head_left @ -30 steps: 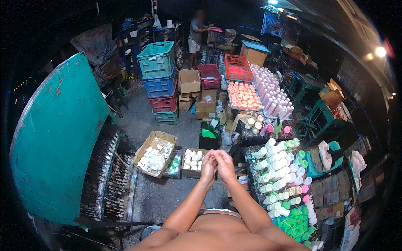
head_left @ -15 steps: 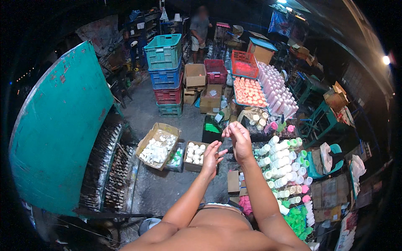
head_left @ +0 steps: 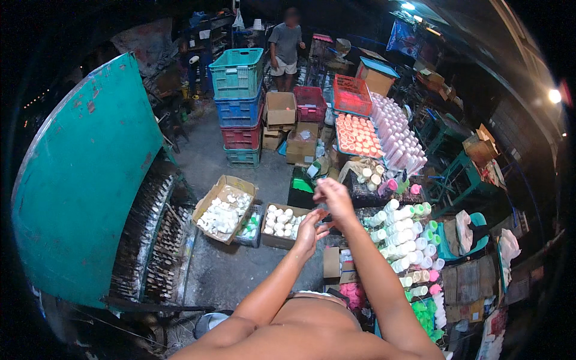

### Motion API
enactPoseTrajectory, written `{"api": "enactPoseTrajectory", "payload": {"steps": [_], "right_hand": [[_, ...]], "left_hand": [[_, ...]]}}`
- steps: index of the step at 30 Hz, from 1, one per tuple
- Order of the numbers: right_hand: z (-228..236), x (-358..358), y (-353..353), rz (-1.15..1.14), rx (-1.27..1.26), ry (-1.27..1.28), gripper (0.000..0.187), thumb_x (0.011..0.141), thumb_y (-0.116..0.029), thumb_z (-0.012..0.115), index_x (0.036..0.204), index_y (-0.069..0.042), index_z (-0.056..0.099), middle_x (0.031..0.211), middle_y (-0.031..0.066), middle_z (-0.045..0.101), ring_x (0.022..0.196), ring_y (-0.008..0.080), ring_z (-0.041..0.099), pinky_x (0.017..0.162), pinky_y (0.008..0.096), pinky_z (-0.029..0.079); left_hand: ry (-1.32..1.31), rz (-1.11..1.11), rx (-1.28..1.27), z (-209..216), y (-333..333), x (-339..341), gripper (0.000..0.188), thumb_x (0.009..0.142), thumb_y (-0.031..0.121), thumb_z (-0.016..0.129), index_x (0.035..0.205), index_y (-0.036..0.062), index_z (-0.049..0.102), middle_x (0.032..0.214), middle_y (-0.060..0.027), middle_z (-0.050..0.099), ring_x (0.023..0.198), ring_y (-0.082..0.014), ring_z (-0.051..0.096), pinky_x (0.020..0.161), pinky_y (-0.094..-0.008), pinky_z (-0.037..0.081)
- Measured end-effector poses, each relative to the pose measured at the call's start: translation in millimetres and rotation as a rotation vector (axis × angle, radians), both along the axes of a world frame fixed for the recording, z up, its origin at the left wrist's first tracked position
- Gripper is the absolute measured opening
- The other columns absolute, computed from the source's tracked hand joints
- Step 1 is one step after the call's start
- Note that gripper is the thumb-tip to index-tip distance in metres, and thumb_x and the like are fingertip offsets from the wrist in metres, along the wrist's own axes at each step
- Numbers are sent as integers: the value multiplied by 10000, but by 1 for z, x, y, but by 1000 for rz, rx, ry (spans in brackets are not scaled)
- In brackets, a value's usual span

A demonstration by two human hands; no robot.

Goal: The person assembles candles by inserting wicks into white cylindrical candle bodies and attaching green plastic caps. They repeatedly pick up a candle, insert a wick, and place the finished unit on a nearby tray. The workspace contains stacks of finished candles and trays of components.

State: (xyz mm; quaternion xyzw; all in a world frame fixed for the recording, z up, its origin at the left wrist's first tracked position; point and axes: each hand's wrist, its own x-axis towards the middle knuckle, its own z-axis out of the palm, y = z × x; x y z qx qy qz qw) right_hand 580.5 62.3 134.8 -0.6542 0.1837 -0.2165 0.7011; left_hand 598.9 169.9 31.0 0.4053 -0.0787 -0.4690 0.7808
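Note:
My left hand (head_left: 309, 233) is held out at chest height, palm turned up and fingers apart, with nothing plainly in it. Just above and to its right is my right hand (head_left: 337, 203), its fingers bent and pressed together. Whatever that pinch holds, if anything, is too small to make out. Below my left hand stands a cardboard box of white round pieces (head_left: 279, 219). To the right of my right forearm, rows of white and green candle-like cylinders (head_left: 403, 237) cover a table.
A tilted carton of white pieces (head_left: 226, 207) sits left on the floor. A large green curved panel (head_left: 84, 174) rises over a rack of rods (head_left: 165, 252). Stacked crates (head_left: 237, 111) stand ahead; a person (head_left: 287, 48) is behind them. Orange-topped cylinders (head_left: 358, 135) fill a tray.
My hands have come closer together, the right lower and toward the left. The person at the back has turned and stands more upright.

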Motion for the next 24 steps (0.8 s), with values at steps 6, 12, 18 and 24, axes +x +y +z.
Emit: {"api": "enactPoseTrajectory", "payload": {"steps": [6, 12, 18, 24], "right_hand": [[3, 0, 25, 63, -62, -191, 214, 1037, -252, 570, 907, -83, 589, 857, 31, 644, 856, 122, 605, 818, 279, 487], [-118, -15, 35, 49, -453, 22, 511, 1087, -382, 390, 1360, 20, 550, 1337, 193, 595, 1307, 336, 515, 1126, 406, 359], [-139, -54, 22, 50, -382, 278, 515, 1112, -369, 324, 1394, 8, 533, 1409, 163, 569, 1368, 259, 474, 1161, 366, 328], [-123, -43, 56, -73, 237, -53, 598, 1115, -462, 303, 1478, -14, 462, 1526, 144, 466, 1424, 229, 409, 1201, 366, 281]], "left_hand": [[86, 79, -67, 3, 3, 15, 429, 1079, 357, 393, 1403, 95, 497, 1297, -65, 606, 1064, -222, 629, 920, -385, 504], [81, 382, -27, 1, -8, 1, 476, 1098, 403, 381, 1416, 60, 472, 1302, -75, 572, 1192, -207, 555, 1036, -368, 446], [155, 321, 199, 36, 3, -8, 561, 1045, 351, 505, 1515, 97, 333, 1388, -77, 478, 1261, -216, 489, 1084, -377, 395], [24, 362, 5, -52, -31, -19, 547, 1084, 280, 424, 1563, 54, 285, 1548, -109, 392, 1408, -217, 397, 1178, -355, 310]]}}
